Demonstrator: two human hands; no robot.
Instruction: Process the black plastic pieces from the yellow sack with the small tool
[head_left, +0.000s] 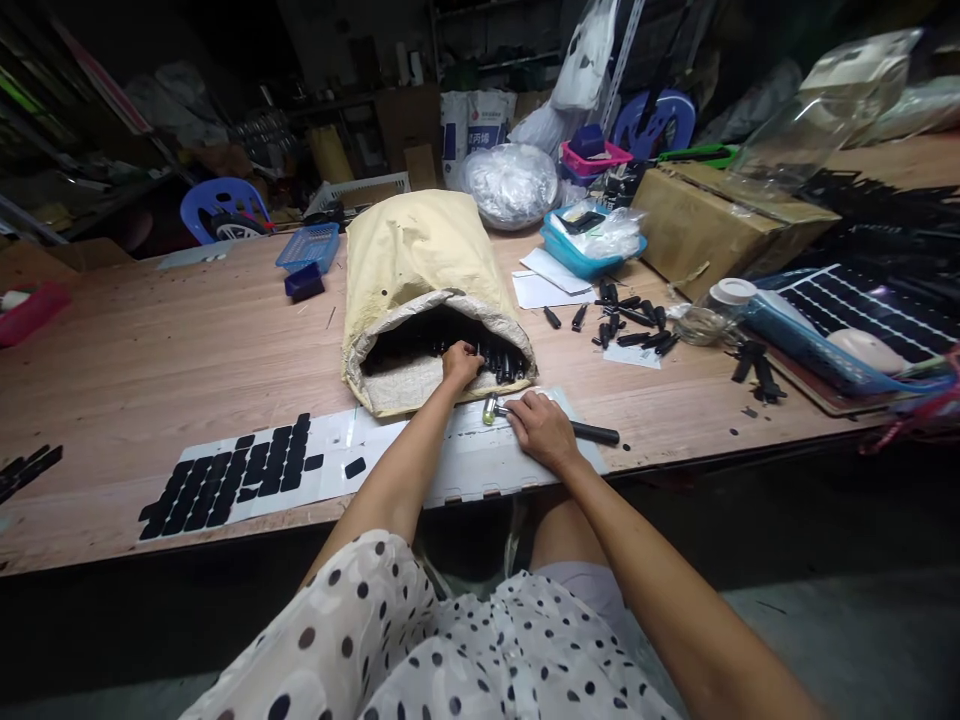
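My left hand (460,364) reaches into the mouth of a yellow paper sack (420,255) lying on the wooden table (165,360), its fingers curled over the small black parts (495,358) inside. My right hand (541,430) rests on a white backing sheet (360,450) at the table's front edge, closed around a black-handled tool (592,433) with a metal tip pointing left. Rows of black stickers (232,480) fill the left end of that sheet.
Loose black parts (634,325) lie right of the sack beside white papers (547,280). Blue trays (581,245), a cardboard box (712,220), a tape roll (731,292) and a blue basket (309,245) sit further back. Plastic chairs and bags stand behind the table.
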